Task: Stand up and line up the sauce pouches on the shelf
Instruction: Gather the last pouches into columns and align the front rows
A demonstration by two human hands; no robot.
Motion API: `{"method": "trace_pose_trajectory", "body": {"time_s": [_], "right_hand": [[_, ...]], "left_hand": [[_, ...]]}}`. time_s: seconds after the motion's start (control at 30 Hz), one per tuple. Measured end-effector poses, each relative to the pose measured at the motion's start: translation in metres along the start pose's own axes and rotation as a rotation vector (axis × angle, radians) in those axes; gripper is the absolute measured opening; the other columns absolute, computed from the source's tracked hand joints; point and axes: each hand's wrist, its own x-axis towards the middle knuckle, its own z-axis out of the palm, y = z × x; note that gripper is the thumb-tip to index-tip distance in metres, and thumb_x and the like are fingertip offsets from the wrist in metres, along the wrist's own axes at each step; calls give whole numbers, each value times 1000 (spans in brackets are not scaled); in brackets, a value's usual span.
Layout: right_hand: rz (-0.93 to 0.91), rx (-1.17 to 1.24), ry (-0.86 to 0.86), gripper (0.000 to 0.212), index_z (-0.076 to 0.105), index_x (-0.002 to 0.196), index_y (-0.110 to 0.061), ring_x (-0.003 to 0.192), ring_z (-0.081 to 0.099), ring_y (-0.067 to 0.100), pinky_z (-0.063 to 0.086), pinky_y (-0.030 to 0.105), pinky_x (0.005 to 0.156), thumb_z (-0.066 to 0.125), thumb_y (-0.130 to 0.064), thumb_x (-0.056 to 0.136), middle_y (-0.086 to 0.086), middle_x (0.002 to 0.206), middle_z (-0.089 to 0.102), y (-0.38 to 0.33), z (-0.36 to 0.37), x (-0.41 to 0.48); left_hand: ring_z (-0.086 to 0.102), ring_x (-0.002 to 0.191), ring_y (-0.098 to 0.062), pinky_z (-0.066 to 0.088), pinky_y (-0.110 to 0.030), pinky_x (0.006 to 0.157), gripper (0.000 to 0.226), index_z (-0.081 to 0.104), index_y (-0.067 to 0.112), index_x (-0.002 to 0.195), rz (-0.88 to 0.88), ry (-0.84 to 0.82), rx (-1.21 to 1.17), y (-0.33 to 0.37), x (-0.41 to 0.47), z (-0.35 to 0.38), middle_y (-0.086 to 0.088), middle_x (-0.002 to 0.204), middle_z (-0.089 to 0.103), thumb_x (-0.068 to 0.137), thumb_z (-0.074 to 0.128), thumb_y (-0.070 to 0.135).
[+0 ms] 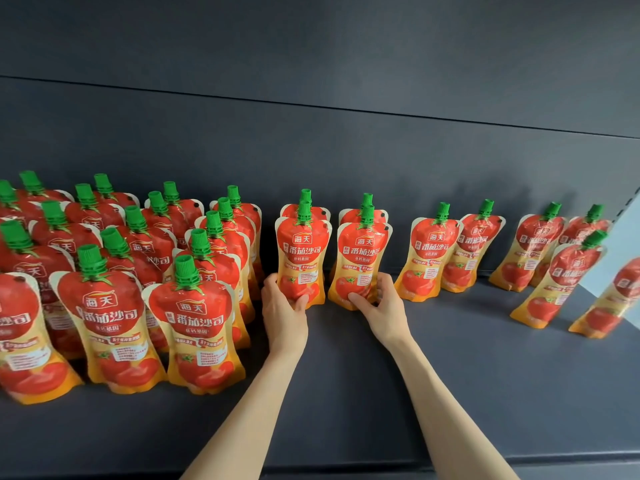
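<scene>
A red-and-orange green-capped sauce pouch [300,258] is clasped by the left hand [284,315]; its neighbour pouch [360,263] is clasped by the right hand [384,311]. Both are held upright on the dark grey shelf [450,393].

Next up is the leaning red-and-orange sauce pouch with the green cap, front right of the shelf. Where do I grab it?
Pinch the leaning red-and-orange sauce pouch at its narrow waist, coming from the front. It tilts right, its green cap is small, and the shelf before it is bare.

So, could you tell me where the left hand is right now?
Head view, centre: the left hand grips a ketchup pouch just right of the packed rows.
</scene>
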Motion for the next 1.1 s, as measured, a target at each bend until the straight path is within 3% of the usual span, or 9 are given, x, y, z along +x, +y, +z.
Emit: {"method": "trace_pose_trajectory", "body": {"time_s": [0.1,0.23,0.43,0.97,1.1], "right_hand": [[2,-13,-2,46,43,124,-12,102,52,5,41,5,69,67,-21,85,-3,120,57,-1,0,-1],[16,-14,-12,47,42,125,-13,105,51,5,41,17,84,66,-22,86,0,125,57,-2,1,0],[29,-26,-15,48,42,126,-13,113,54,13,42,21,87,66,-24,86,1,127,56,-1,0,-1],[46,-37,-13,49,41,127,-14,115,54,15,42,21,88,66,-24,86,1,128,56,-4,0,-2],[43,-29,-5,51,42,127,-14,108,53,8,42,20,86,68,-24,84,1,126,56,-7,-1,-5]], "left_hand": [[49,122,-27,45,-43,100,58,38,8,132,-3,3,-6,-1,0,0,-12,132,49,82,69,12],[49,123,-27,45,-43,100,59,38,10,132,-16,-1,3,-1,1,1,-11,132,49,82,68,13],[47,125,-27,44,-44,101,58,36,10,132,-14,-4,17,-1,0,1,-11,134,47,83,67,12],[41,130,-27,40,-44,103,63,31,11,137,-26,-32,12,1,0,-1,-11,139,42,84,65,10],[38,133,-27,38,-42,104,69,27,10,141,-27,-16,-8,4,-5,-5,-11,143,37,84,66,11]]}}
